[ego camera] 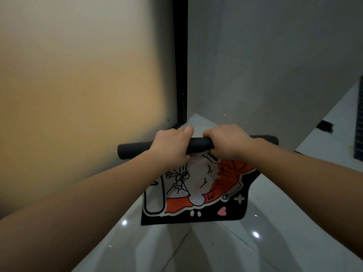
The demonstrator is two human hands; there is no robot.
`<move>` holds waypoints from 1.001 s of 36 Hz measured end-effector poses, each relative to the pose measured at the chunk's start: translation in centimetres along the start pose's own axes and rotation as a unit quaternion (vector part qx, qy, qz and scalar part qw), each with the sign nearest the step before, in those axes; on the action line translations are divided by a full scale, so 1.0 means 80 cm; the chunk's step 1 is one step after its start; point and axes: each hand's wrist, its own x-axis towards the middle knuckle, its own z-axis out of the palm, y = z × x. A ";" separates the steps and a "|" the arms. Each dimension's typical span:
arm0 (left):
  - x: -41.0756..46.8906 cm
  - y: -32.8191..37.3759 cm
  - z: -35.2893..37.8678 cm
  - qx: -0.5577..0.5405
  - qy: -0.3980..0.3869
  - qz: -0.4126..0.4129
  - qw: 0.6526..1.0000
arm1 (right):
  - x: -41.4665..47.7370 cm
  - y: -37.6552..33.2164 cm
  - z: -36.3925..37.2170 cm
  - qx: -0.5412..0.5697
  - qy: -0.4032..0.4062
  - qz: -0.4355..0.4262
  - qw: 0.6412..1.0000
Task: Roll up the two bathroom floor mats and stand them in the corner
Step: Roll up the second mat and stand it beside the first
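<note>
A black floor mat [196, 195] with an orange and white cartoon print lies on the pale tiled floor in front of me. Its far part is wound into a dark roll [199, 145] lying across the view. My left hand [170, 145] grips the roll left of its middle, fingers curled over the top. Just to the right, my right hand [225, 142] grips it the same way. The near part of the mat still lies flat. Only this one mat is in view.
A frosted glass panel [78, 85] with a black frame [181, 75] stands on the left. It meets a grey wall [265, 65] in a corner just beyond the roll. Glossy floor tiles [196, 248] extend toward me. A dark grate [358, 118] shows at the right edge.
</note>
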 end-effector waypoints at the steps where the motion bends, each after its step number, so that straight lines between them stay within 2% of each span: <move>1: 0.003 -0.002 -0.002 -0.028 -0.026 -0.009 0.999 | -0.002 -0.001 0.000 -0.033 0.033 -0.014 0.999; 6: 0.013 -0.014 -0.019 -0.179 -0.141 -0.078 0.970 | -0.007 -0.002 0.006 -0.112 0.197 -0.090 0.970; 11: 0.015 -0.016 -0.020 -0.167 -0.143 -0.051 0.974 | -0.005 -0.005 0.009 -0.104 0.250 -0.092 0.958; 13: 0.012 -0.015 -0.016 -0.131 -0.123 -0.045 0.983 | -0.005 -0.006 0.010 -0.097 0.211 -0.082 0.969; 16: 0.005 -0.011 -0.004 -0.041 -0.039 -0.039 0.998 | -0.003 -0.008 -0.005 -0.047 0.059 -0.048 0.996; 20: -0.005 -0.010 0.008 0.018 0.050 -0.011 0.999 | 0.001 0.001 -0.026 0.059 -0.094 0.020 0.994; 23: -0.006 -0.013 0.007 0.032 0.092 0.007 0.995 | 0.003 0.011 -0.028 0.151 -0.151 0.043 0.976; 26: -0.007 -0.014 0.006 0.031 0.105 0.012 0.994 | 0.004 0.014 -0.024 0.206 -0.170 0.053 0.962; 29: -0.003 -0.015 0.006 0.020 0.069 0.009 0.997 | 0.003 0.010 -0.018 0.170 -0.144 0.055 0.973; 32: 0.004 -0.022 0.001 -0.043 -0.025 -0.018 0.999 | -0.003 0.003 -0.012 0.006 -0.027 0.014 1.000; 34: 0.005 -0.026 -0.005 -0.088 -0.091 -0.040 0.991 | -0.008 0.000 -0.011 -0.085 0.054 -0.028 0.995; 36: 0.003 -0.028 -0.011 -0.145 -0.128 -0.052 0.980 | -0.012 -0.002 -0.010 -0.114 0.100 -0.057 0.987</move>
